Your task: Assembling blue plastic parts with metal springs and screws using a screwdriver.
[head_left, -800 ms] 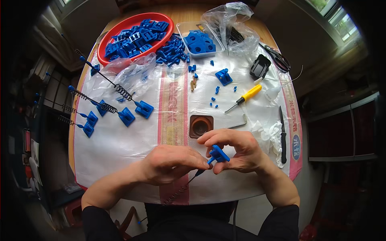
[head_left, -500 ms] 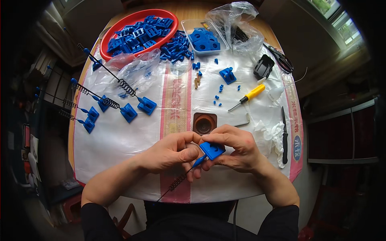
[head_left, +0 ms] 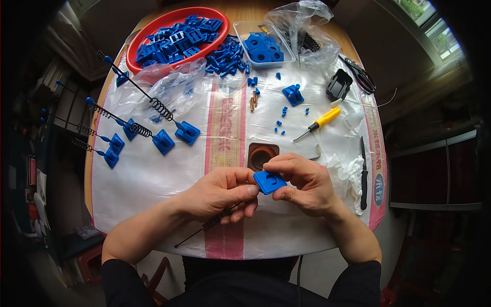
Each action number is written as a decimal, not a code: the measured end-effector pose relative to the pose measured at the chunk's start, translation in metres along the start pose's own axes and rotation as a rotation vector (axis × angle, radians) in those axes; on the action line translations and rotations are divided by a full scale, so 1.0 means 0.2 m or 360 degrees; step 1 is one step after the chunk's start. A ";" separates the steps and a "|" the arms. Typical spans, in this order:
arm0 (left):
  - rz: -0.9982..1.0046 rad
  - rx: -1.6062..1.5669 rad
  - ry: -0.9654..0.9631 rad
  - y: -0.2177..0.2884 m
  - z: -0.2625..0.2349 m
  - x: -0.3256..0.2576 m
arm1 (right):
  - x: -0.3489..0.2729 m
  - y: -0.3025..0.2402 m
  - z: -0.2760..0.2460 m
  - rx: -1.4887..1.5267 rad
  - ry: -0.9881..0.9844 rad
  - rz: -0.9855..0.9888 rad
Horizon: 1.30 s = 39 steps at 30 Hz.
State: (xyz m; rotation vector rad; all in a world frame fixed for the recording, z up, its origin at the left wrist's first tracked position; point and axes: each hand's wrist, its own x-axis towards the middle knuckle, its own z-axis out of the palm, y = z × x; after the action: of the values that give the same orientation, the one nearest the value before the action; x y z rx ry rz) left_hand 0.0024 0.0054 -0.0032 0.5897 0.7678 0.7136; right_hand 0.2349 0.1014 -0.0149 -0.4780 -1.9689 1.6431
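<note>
Now both hands pinch small blue square part (head_left: 269, 181) above counter (head_left: 153, 174). Left hand (head_left: 220, 193) also grips thin black spring rod (head_left: 204, 227). Right hand (head_left: 302, 184) steadies part. Best hold part level, push rod straight in.

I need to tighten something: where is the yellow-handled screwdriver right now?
In the head view the yellow-handled screwdriver lies on the white sheet, right of centre, beyond the right hand, beside scattered small blue pieces.

both hands have drawn nearer the brown square holder (head_left: 263, 155), and the blue plastic block (head_left: 269, 181) now shows its flat face upward.
</note>
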 end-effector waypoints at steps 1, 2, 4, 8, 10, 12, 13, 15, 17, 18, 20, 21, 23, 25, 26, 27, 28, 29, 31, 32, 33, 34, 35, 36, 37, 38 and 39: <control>-0.0001 -0.0071 -0.0050 0.00 -0.01 0.00 | 0.00 0.00 0.01 0.0075 -0.0003 0.0038; -0.0001 -0.0141 -0.0100 -0.01 -0.01 0.01 | -0.01 -0.01 0.02 0.0150 -0.0006 0.0076; -0.0001 -0.0263 -0.0159 0.00 -0.02 0.01 | 0.00 -0.02 0.01 0.0071 -0.0080 0.0027; -0.0081 -0.0231 -0.0197 -0.02 -0.02 0.01 | 0.02 -0.06 -0.01 -0.0221 -0.0249 -0.0097; -0.0129 -0.0110 -0.0207 -0.02 -0.02 0.01 | 0.01 -0.04 0.02 -0.0245 -0.0278 -0.0177; -0.0084 -0.0215 -0.0223 0.00 -0.02 0.01 | 0.02 -0.05 0.01 -0.0376 -0.0189 -0.0261; -0.0062 -0.0268 -0.0225 0.00 -0.02 0.01 | 0.03 -0.06 0.01 -0.0437 -0.0147 -0.0304; 0.0010 -0.0284 -0.0190 0.00 -0.04 0.01 | 0.03 -0.05 -0.01 -0.0509 -0.0069 -0.0325; 0.0046 -0.0304 -0.0160 0.00 -0.03 0.01 | 0.03 -0.04 -0.02 -0.0548 0.0036 -0.0337; 0.0044 -0.0318 -0.0145 0.00 -0.02 0.01 | 0.03 -0.05 -0.01 -0.0566 0.0054 -0.0336; 0.0033 -0.0296 -0.0166 0.00 0.00 0.01 | 0.04 -0.05 0.02 -0.0679 -0.0003 -0.0549; 0.0027 -0.0259 -0.0201 -0.01 0.01 0.02 | 0.05 -0.04 0.04 -0.0734 -0.0033 -0.0658; 0.0014 -0.0170 -0.0267 -0.01 0.00 0.02 | 0.05 -0.05 0.05 -0.0961 -0.0095 -0.0699; -0.0004 -0.0066 -0.0339 -0.01 -0.04 0.01 | 0.05 -0.06 0.06 -0.1047 -0.0024 -0.0753; 0.0006 -0.0079 -0.0375 -0.01 -0.03 0.00 | 0.04 -0.06 0.07 -0.1056 0.0012 -0.0754; -0.0007 -0.0072 -0.0378 0.00 -0.02 0.00 | 0.04 -0.07 0.08 -0.1066 0.0050 -0.0755; -0.0020 -0.0064 -0.0382 0.01 -0.01 0.00 | 0.03 -0.07 0.09 -0.1075 0.0087 -0.0757; -0.0033 -0.0056 -0.0385 0.01 0.00 0.00 | 0.02 -0.09 0.10 -0.1123 0.0101 -0.0713; -0.0017 0.0059 -0.0335 0.03 0.01 -0.02 | 0.00 -0.13 0.12 -0.1207 0.0129 -0.0629; -0.0009 0.0117 -0.0309 0.04 0.01 -0.02 | 0.00 -0.13 0.13 -0.1217 0.0144 -0.0667; -0.0058 0.0198 -0.0274 0.05 0.03 -0.02 | 0.00 -0.13 0.14 -0.1201 0.0180 -0.0712; -0.0107 0.0280 -0.0239 0.06 0.05 -0.02 | 0.00 -0.12 0.15 -0.1185 0.0215 -0.0758; -0.0156 0.0361 -0.0204 0.06 0.06 -0.02 | 0.00 -0.11 0.15 -0.1169 0.0251 -0.0803; -0.0142 0.0347 -0.0204 0.06 0.06 -0.03 | 0.00 -0.12 0.16 -0.1120 0.0284 -0.0758; -0.0128 0.0333 -0.0204 0.06 0.05 -0.03 | 0.00 -0.12 0.17 -0.1072 0.0316 -0.0712; -0.0115 0.0320 -0.0205 0.05 0.05 -0.03 | 0.00 -0.12 0.18 -0.1024 0.0349 -0.0666; -0.0078 0.0302 -0.0202 0.04 0.05 -0.03 | 0.00 -0.13 0.18 -0.0979 0.0401 -0.0607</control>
State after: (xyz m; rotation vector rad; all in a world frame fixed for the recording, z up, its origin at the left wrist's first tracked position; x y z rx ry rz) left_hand 0.0048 0.0044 0.0115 0.7782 0.7338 0.5564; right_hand 0.2150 0.0676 0.0052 -0.4620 -2.1770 0.6959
